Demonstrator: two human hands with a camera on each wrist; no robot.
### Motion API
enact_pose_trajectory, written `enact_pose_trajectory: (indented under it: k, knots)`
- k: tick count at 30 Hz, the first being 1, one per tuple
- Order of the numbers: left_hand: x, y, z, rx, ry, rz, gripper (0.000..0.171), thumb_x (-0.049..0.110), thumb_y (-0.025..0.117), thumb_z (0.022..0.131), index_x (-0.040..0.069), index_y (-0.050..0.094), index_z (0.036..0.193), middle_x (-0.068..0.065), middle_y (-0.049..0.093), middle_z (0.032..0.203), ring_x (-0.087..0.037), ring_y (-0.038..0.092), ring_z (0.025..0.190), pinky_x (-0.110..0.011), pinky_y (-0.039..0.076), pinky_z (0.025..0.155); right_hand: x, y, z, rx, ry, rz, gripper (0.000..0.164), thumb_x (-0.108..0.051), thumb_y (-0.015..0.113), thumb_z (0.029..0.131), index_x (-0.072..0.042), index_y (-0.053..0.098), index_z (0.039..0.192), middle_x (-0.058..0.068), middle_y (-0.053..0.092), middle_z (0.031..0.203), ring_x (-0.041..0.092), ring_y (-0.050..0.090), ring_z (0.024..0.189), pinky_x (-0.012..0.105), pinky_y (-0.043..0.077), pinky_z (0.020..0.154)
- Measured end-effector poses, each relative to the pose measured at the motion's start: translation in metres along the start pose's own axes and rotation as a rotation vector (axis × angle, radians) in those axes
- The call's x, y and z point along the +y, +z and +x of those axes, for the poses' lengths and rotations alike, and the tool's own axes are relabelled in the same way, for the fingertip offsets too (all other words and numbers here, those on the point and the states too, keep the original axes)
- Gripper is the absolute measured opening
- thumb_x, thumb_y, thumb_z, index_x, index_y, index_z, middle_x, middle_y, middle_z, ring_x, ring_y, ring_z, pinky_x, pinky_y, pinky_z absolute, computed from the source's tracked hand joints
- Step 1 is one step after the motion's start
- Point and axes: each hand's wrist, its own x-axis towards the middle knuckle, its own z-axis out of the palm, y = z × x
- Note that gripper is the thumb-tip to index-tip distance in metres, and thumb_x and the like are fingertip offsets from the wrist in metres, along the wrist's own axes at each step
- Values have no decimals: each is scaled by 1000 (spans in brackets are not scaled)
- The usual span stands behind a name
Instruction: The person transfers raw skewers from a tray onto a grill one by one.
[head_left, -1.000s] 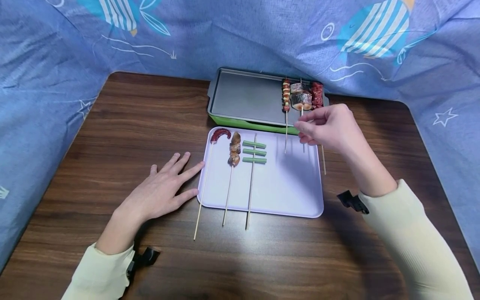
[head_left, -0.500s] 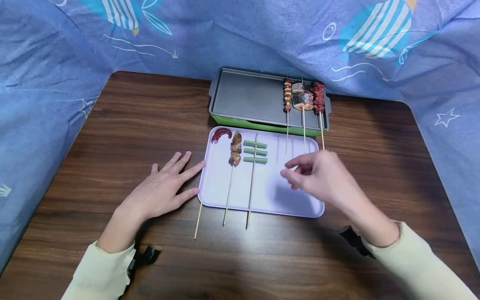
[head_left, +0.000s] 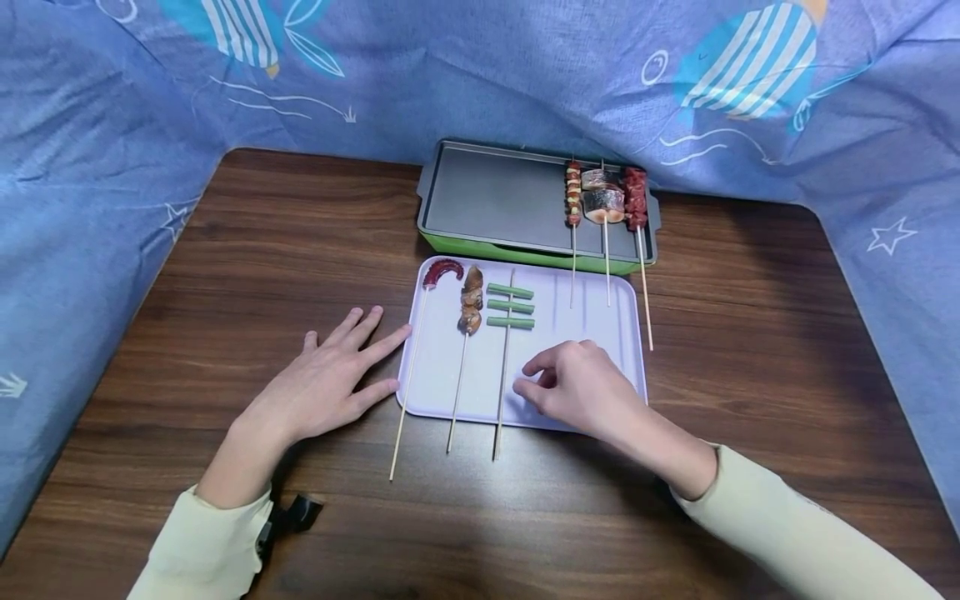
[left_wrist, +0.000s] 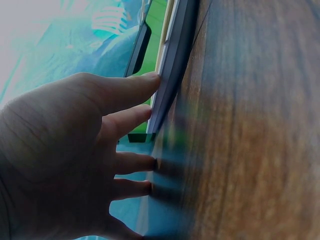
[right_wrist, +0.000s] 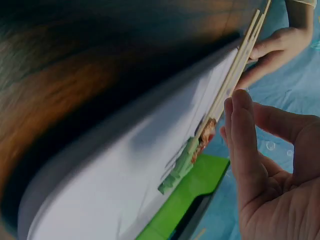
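My left hand point(head_left: 322, 383) lies with its fingers spread on the table, the fingertips at the left edge of a pale lilac tray point(head_left: 437, 379). My right hand point(head_left: 581, 387) hovers over the tray's right part, holding nothing, its fingers loosely bent. Just left of its thumb and forefinger runs the stick of a skewer with green bean-like pieces point(head_left: 511, 307). In the tray also lie a skewer of brown glazed chunks point(head_left: 471, 302) and a dark red curled tentacle skewer point(head_left: 444, 269). The right wrist view shows thumb and fingertips close together beyond the green pieces point(right_wrist: 177, 162).
Behind the tray stands a green grill with a dark plate point(head_left: 491, 196). On its right side lie a red-and-yellow skewer point(head_left: 573, 192), a fish chunk skewer point(head_left: 603, 202) and a red meat skewer point(head_left: 635, 200), their sticks jutting forward. A blue cloth point(head_left: 480, 75) hangs behind the table.
My right hand has left the skewers on the grill and moved toward me and left, over the tray near the green skewer's stick. My left hand stays in place.
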Motion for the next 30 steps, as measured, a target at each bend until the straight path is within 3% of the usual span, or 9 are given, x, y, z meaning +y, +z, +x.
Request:
enact_pose_trajectory:
  k: [9,17,30]
  knots:
    - [0,2,-2,2,-11,-10,66,56,47,98,35,22,156,-14,16,162,-37,11,148,-81,18,97,-3,16,11,1,4,-3,16,-30,78,82,-14,80,87,-10,68,66,2,56,58,29,47,58]
    - [0,2,-1,-3,-11,-11,66,56,47,99,35,22,156,-14,15,162,-37,10,148,-81,17,97,-3,25,17,-20,22,-19,17,-32,79,82,-17,77,74,-15,60,55,6,45,48,29,38,50]
    - [1,1,0,-12,-10,-5,66,55,48,99,35,22,157,-14,15,162,-37,9,148,-81,17,97,2,25,20,-68,80,57,25,-28,77,83,-22,68,61,-19,53,47,6,48,48,29,40,54]
